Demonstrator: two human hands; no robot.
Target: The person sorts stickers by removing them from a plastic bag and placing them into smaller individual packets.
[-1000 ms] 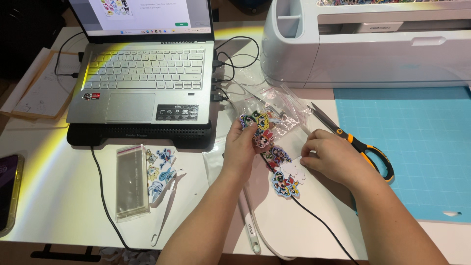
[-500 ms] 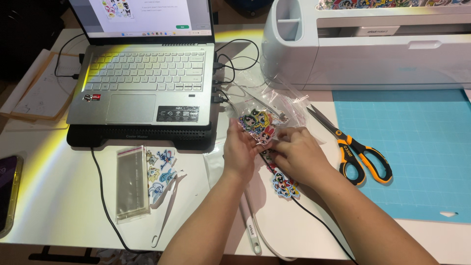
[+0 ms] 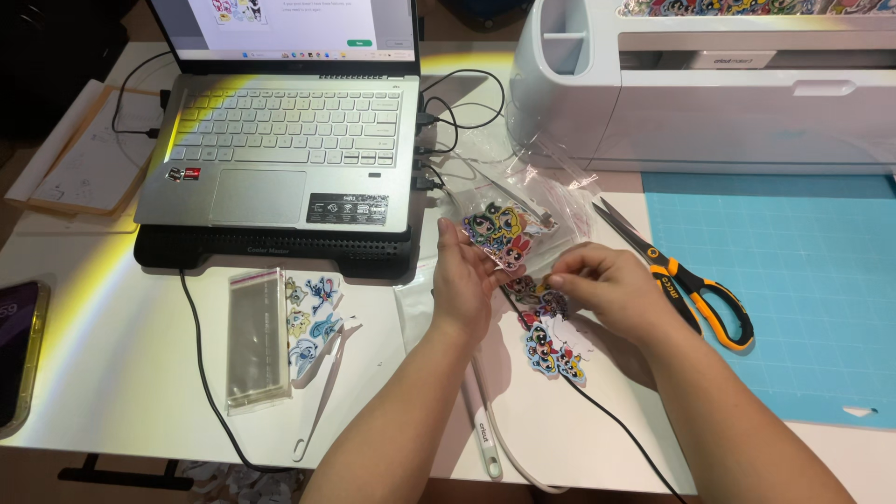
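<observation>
Head view: left hand at frame centre, palm up, cradling a clear bag with a few cartoon stickers resting at its mouth. Right hand just right of it, fingers pinched narrow; something small may be between them, can't tell. More stickers lie loose on the table just below both hands. Scissors sit right of centre on the edge of a blue mat; laptop upper left, cutter upper right, sleeve pack lower left. Looks like the bagging step, partway through. Next move likely needs the bag mouth kept open while the right hand slides a sticker in flat.
</observation>
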